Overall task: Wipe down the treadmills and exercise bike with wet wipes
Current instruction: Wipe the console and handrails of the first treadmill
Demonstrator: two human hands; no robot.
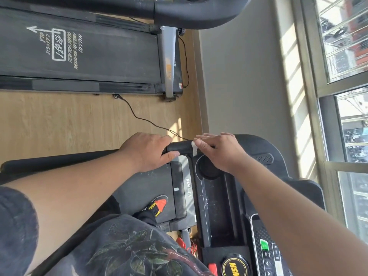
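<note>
My left hand [148, 151] grips the black foam handrail [179, 149] of the treadmill [215, 198] I'm standing on; just beside it, my right hand [221, 150] holds a white wet wipe [194, 149] wrapped round the same rail. Second treadmill [79, 54] sits across the wood-look floor [69, 120], cable [139, 114] trailing over the floor. Grey wall [245, 76] and sunlit windows [346, 96] beyond the console.
</note>
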